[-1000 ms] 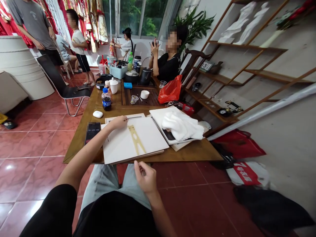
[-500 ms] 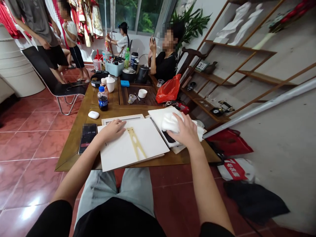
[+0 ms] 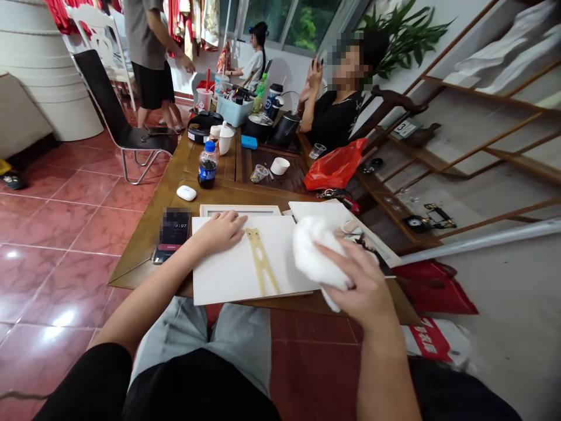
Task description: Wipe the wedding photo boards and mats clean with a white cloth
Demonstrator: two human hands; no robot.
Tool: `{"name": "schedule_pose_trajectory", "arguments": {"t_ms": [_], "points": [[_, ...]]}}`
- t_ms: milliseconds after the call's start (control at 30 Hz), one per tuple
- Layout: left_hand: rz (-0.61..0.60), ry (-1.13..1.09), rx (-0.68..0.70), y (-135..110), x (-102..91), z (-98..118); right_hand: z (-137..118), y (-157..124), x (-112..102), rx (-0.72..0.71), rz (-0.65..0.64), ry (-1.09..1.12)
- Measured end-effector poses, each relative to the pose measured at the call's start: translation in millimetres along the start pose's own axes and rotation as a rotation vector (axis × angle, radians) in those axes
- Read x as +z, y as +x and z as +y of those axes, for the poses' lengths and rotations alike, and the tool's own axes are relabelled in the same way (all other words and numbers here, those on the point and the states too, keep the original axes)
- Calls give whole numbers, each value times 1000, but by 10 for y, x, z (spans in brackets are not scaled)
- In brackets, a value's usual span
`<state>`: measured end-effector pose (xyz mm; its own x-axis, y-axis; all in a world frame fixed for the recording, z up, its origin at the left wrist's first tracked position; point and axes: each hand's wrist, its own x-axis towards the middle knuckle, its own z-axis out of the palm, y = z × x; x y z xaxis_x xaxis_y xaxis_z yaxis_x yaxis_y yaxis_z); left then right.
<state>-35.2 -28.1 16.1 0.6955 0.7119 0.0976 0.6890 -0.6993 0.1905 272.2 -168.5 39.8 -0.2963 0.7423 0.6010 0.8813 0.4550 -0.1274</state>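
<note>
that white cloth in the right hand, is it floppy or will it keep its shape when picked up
The white cloth is probably soft and floppy: it bunches against the right hand, and a corner droops below the fingers. It looks thick and fluffy, so it is likely light for its bulk. It would probably sag rather than keep its shape.

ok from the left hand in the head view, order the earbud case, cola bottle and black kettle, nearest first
Left hand:
1. White earbud case, ahead and left
2. Cola bottle, farther along the table
3. Black kettle, far end, right

Digits 07 on the phone screen [image 3: 174, 227]; 3 on the shelf card [image 3: 405, 128]
</note>
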Motion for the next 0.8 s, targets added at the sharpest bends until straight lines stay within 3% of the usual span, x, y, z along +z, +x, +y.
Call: {"name": "schedule_pose_trajectory", "arguments": {"t_ms": [100,167,333,667,800], "points": [[13,-2,4,2,10,1,-335,-59,66,-34,-263,-27],[15,-5,2,5,10,4,-431,-95,165,-19,-361,-47],[11,-15,-3,14,-1,6,-352,-58,379,-1,-381,-36],[37,-12,40,21,30,-32,-149,530,792,72,-413,-4],[35,-15,6,28,25,-17,-130,563,841,84,-431,-19]]}}
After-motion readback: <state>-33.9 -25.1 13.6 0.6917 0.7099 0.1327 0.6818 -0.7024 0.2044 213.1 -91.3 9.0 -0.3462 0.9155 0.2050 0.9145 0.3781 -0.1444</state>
